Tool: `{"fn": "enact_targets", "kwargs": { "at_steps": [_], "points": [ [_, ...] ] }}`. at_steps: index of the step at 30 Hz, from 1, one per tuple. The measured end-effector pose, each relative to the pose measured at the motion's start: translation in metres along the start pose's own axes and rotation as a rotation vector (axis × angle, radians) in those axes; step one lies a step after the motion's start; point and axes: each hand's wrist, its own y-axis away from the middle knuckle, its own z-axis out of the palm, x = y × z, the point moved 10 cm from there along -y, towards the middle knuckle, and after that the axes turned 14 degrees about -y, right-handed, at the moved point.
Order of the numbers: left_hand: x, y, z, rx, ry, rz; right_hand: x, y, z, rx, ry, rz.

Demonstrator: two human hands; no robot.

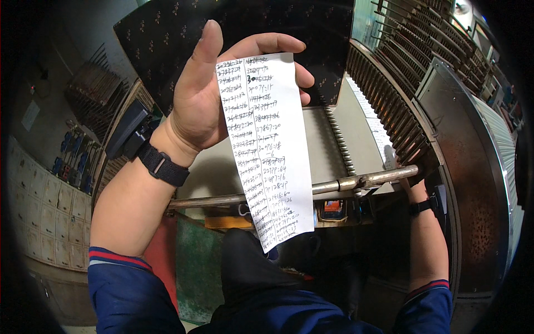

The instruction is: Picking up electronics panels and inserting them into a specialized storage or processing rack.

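Note:
My left hand [199,92] holds up a long white paper slip [272,145] covered with handwritten lines, several of them crossed out. The thumb stands out to the side, while the fingers curl behind the slip and show past its right edge. The slip hangs down in front of a metal bar [378,177] that crosses over the bench. At the right, my right hand [410,186] is just beyond that bar, beside a white sheet [374,119] with writing. The bar and shadow hide most of its fingers, so its grip does not show.
A dark patterned panel [239,28] rises at the back. Beside the sheet a curved row of metal rods [395,103] and a rusty metal panel [473,222] run along the right. A coiled spring-like strip [339,142] lies on the pale bench. Metal drawers [50,206] line the left.

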Motion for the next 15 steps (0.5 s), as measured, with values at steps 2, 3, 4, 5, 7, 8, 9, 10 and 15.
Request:
{"fn": "enact_targets", "kwargs": {
  "at_steps": [2,3,4,5,7,8,9,10,15],
  "points": [
    [0.0008,0.0003,0.0003,-0.004,0.004,0.003,-0.009,0.0007,0.0051,-0.057,0.208,-0.09],
    [0.0009,0.0003,0.0,0.001,-0.007,-0.001,-0.0089,0.0018,0.0039,-0.058,0.187,-0.084],
    [0.001,0.0005,-0.0004,0.006,-0.019,-0.005,-0.0086,0.003,0.0038,-0.058,0.168,-0.08],
    [0.0013,0.0005,-0.0006,0.006,-0.019,-0.005,-0.008,0.0035,0.0041,-0.057,0.153,-0.075],
    [0.0017,0.0007,-0.0002,-0.002,-0.014,0.007,-0.0067,0.0047,0.005,-0.058,0.138,-0.071],
    [0.0014,0.0012,-0.0003,-0.002,-0.014,0.006,-0.0061,0.0049,0.005,-0.06,0.131,-0.069],
    [0.0014,0.0011,-0.0003,-0.003,-0.018,0.006,-0.0057,0.0049,0.0046,-0.06,0.126,-0.07],
    [0.0014,0.0012,-0.0002,-0.005,-0.021,0.006,-0.0047,0.0051,0.0055,-0.062,0.13,-0.068],
    [-0.0003,0.0002,0.0004,0.003,-0.023,-0.004,-0.0051,0.0056,0.0054,-0.064,0.115,-0.055]
  ]
}}
